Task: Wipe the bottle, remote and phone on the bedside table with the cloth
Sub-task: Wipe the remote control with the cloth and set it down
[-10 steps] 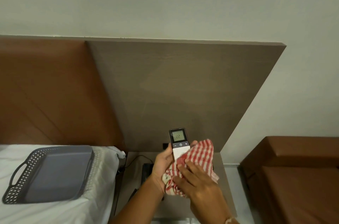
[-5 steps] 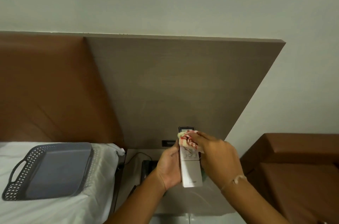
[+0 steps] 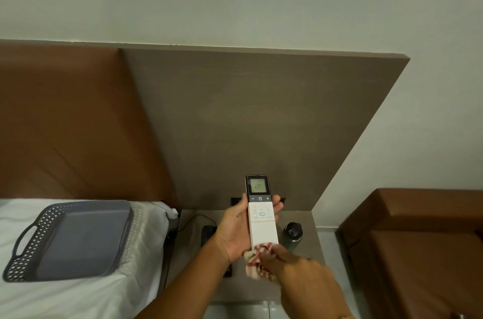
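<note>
My left hand (image 3: 236, 229) holds a white remote (image 3: 261, 214) upright above the bedside table (image 3: 311, 222), its lit screen facing me. My right hand (image 3: 292, 266) presses a bunched red-and-white checked cloth (image 3: 257, 261) against the remote's bottom end. A dark bottle (image 3: 293, 236) stands on the table just right of the remote. A dark phone (image 3: 207, 235) lies on the table left of my left hand, partly hidden by it.
A grey perforated tray (image 3: 70, 240) lies on the white bed at the left. A black cable (image 3: 190, 222) runs across the table's back left. A brown sofa (image 3: 418, 248) stands to the right, and a headboard panel (image 3: 261, 114) rises behind the table.
The cloth in my right hand slid from the remote's screen end down to its bottom end. The remote's screen and buttons are uncovered now, and the bottle has come into view.
</note>
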Motion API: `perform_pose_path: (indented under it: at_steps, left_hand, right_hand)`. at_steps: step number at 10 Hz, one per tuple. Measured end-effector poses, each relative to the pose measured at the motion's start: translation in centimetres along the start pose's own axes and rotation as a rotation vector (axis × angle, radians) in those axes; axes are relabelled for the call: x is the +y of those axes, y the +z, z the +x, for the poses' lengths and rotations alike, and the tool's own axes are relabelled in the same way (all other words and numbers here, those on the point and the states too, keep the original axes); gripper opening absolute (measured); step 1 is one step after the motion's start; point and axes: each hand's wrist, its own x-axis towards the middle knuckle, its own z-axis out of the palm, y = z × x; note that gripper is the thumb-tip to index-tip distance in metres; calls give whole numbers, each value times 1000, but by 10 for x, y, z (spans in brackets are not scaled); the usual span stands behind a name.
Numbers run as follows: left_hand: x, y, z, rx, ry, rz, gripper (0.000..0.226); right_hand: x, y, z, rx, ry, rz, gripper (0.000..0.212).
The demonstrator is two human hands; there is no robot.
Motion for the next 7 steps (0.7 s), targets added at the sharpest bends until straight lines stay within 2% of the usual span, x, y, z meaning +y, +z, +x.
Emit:
perform_pose_path:
  at_steps: [1, 2, 3, 4, 5, 6, 7]
  left_hand:
    - [-6, -3, -1, -10, -61, 10, 57]
    - [-14, -1, 0, -47, -92, 82, 45]
    - [-19, 4, 0, -65, -77, 143, 36]
    - [-18, 3, 0, -76, -85, 82, 44]
    - [-15, -3, 10, -35, -36, -34, 56]
    - [-12, -11, 22, 16, -14, -4, 55]
    - [-17, -25, 39, 116, -40, 7, 54]
  right_hand:
    - [17, -22, 13, 205, 58, 16, 54]
    - [17, -52, 34, 316, 106, -57, 38]
    - [3, -59, 47, 286, 86, -81, 26]
    - [0, -37, 44, 228, 108, -48, 28]
    - [-13, -12, 24, 74, 112, 1, 37]
    - [-4, 24, -2, 57, 49, 223, 44]
    - [12, 55, -13, 73, 90, 390, 52]
